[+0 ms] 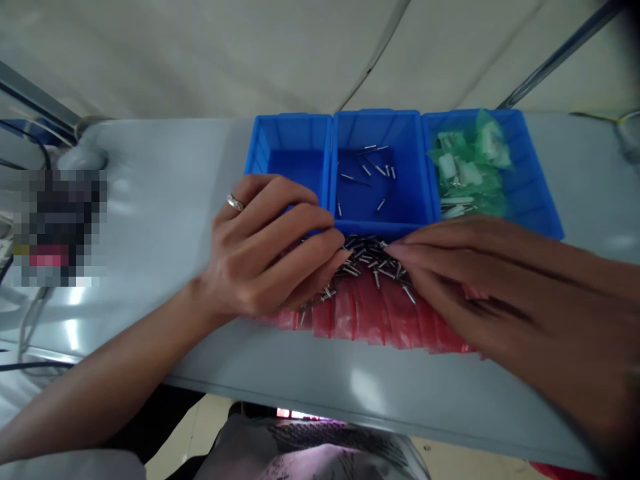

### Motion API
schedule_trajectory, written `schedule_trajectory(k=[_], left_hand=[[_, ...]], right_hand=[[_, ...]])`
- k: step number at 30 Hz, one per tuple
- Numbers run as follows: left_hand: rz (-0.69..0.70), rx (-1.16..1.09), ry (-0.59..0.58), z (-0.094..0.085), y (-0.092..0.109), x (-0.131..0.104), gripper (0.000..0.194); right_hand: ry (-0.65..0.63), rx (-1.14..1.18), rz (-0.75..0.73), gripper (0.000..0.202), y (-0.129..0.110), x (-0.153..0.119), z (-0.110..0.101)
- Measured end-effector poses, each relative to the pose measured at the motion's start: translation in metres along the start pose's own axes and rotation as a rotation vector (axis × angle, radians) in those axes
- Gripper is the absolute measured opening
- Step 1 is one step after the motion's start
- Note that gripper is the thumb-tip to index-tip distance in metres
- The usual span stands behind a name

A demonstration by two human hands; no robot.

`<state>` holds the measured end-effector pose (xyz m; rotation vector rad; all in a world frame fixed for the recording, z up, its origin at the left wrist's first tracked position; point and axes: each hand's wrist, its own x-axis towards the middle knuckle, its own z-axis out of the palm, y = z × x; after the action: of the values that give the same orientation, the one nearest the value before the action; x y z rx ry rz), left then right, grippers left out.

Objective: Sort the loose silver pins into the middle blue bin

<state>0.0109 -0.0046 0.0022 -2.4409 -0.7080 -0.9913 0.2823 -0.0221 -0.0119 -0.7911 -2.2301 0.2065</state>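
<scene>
So the little metal rivets [364, 251] sit in a loose heap around the middle of the frame, on a row of red plastic bags [345, 325], which probably keeps them off the slick table [150, 200]. The left hand [273, 257] curls in from the heap's left, fingertips bunched; the right hand [470, 283] comes from the right, thumb and fingers nearly together. Can't tell if either grip actually has a rivet. Bunched tips kinda suit parts this small. Just above, the middle blue bin [357, 207] has a few scattered rivets, and the right blue bin [540, 193] holds green bags [493, 143], presumably for sorting.
</scene>
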Motion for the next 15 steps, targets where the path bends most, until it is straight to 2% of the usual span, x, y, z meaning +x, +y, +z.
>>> schedule_trajectory(k=[4,11,15], left_hand=[[0.014,-0.025,-0.018,0.000,0.000,0.001,0.022],[0.091,-0.030,0.027,0.004,-0.003,-0.001,0.005],[0.061,-0.042,0.011,0.002,-0.002,0.000,0.008]], right_hand=[[0.061,0.137,0.097,0.024,-0.004,0.003,-0.002],[0.167,0.263,0.360,0.014,-0.020,0.015,-0.006],[0.193,0.290,0.375,0.017,-0.024,0.018,-0.006]])
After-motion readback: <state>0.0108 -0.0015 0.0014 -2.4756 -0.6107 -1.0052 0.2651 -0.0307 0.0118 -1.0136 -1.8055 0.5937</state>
